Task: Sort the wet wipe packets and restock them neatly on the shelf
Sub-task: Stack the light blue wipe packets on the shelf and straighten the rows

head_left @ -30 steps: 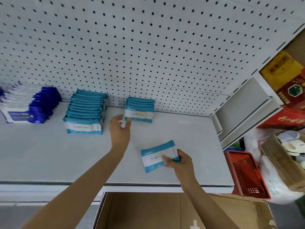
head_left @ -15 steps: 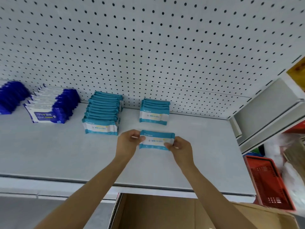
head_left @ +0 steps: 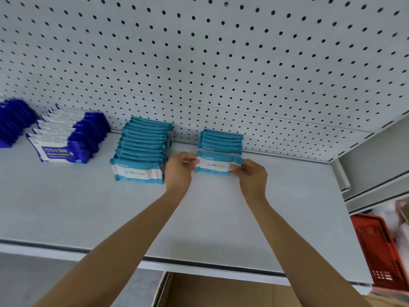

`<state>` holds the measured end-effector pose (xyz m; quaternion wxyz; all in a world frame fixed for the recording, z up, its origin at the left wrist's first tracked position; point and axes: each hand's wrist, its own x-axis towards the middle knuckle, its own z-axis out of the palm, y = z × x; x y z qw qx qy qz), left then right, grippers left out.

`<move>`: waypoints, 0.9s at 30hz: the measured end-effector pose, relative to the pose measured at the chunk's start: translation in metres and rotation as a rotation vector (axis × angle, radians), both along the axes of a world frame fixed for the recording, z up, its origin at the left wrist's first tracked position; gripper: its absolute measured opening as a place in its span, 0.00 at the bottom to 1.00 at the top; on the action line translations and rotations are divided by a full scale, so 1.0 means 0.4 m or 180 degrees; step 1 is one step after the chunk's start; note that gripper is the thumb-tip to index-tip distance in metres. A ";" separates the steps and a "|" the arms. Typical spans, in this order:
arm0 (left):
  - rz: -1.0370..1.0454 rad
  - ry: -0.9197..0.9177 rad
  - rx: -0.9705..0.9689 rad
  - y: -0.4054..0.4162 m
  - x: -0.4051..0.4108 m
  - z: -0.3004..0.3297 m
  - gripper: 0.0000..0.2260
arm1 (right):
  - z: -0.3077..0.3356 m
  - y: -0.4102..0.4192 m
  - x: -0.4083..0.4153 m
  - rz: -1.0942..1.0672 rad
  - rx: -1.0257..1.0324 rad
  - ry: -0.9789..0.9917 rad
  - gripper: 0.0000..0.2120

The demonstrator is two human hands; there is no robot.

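Both hands kept a pinching grip on a teal wet wipe packet (head_left: 218, 165), the left hand (head_left: 179, 171) at its left end and the right hand (head_left: 251, 176) at its right end, fingers and thumbs closed on the crimped edges. Held square and label-forward, the packet sat at the front of the short teal row (head_left: 220, 140), apparently being aligned so that the row would read neatly from the aisle.

Behind it rose the white pegboard back panel (head_left: 221, 63), a flat sheet dotted with evenly spaced round holes. The pale grey shelf (head_left: 88, 213) below looked smooth and matte, with a darker strip along its front lip.

A longer row of teal packets (head_left: 141, 151) stood just left of the hands, soft pillow-shaped film pouches overlapping like tiles, each with a white label band. Further left lay dark blue and white packets (head_left: 66, 138) in the same leaning order, sorted by kind, with another blue row (head_left: 13, 120) at the frame's edge.

A red plastic basket (head_left: 380, 249) with slotted walls stood at lower right, and an open brown cardboard box (head_left: 221, 291) sat beneath the shelf.
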<state>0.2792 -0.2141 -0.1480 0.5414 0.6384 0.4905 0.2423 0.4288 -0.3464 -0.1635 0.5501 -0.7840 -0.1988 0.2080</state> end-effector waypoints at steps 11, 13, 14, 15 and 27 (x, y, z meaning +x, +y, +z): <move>0.0265 0.0217 0.0014 -0.015 0.040 0.017 0.12 | 0.056 0.011 0.055 0.0717 -0.0672 -0.0455 0.11; 0.0188 0.0149 0.0210 -0.039 0.019 0.037 0.14 | 0.093 -0.028 0.049 0.0709 -0.0651 -0.0643 0.14; 0.0148 0.0100 0.0347 -0.056 0.005 0.049 0.15 | 0.111 -0.056 0.043 0.0691 -0.0606 -0.0775 0.16; 0.0091 0.0059 0.0495 -0.076 -0.008 0.065 0.16 | 0.131 -0.086 0.034 0.0705 -0.0544 -0.0886 0.16; -0.1456 -0.0430 0.1875 -0.460 -0.157 0.368 0.16 | 0.419 -0.549 -0.120 0.1366 -0.0239 -0.1902 0.20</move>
